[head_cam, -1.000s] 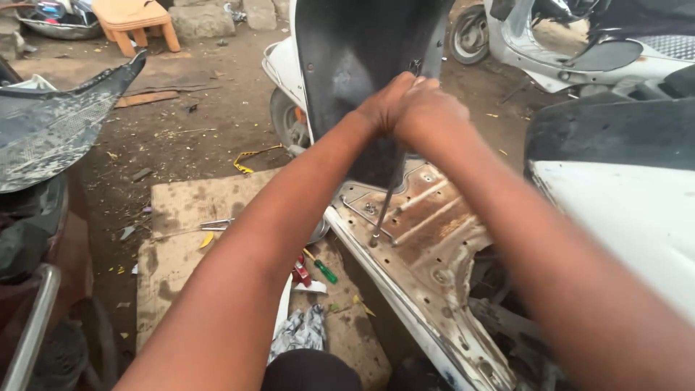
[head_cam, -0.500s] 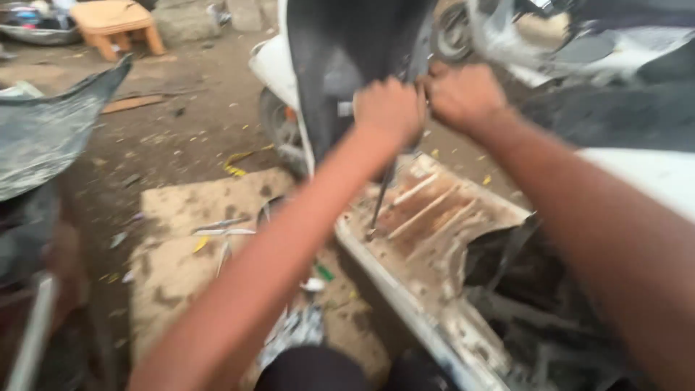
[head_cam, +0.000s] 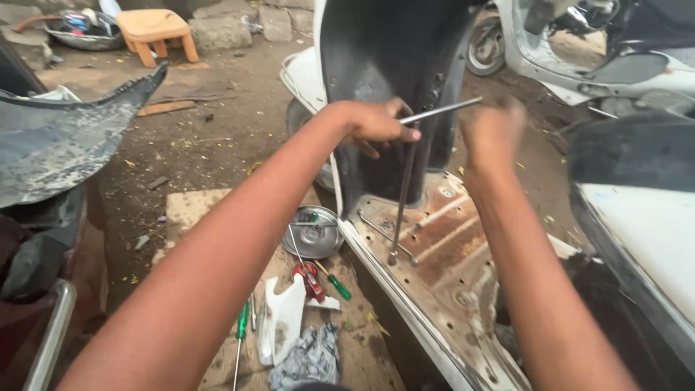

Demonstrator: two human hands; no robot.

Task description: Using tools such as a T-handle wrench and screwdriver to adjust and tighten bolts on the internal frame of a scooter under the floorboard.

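A long metal T-handle wrench (head_cam: 402,195) stands upright on the rusty floorboard (head_cam: 463,246) of a stripped scooter. My left hand (head_cam: 376,123) grips the left end of its crossbar. Blurred and just right of the crossbar's free end, my right hand (head_cam: 492,134) touches nothing that I can see. Behind both hands rises the scooter's black front panel (head_cam: 384,65).
On cardboard to the left lie a round metal bowl (head_cam: 313,232), green-handled screwdrivers (head_cam: 242,322), a red-handled tool (head_cam: 311,279), a white plastic piece (head_cam: 282,318) and a rag (head_cam: 308,358). A black body panel (head_cam: 65,137) is far left, a wooden stool (head_cam: 156,29) behind, another scooter (head_cam: 615,65) at right.
Both hands were together on top of the wrench. They have come apart: my left hand keeps the crossbar, my right hand has swung off to the right. The view has pulled back.
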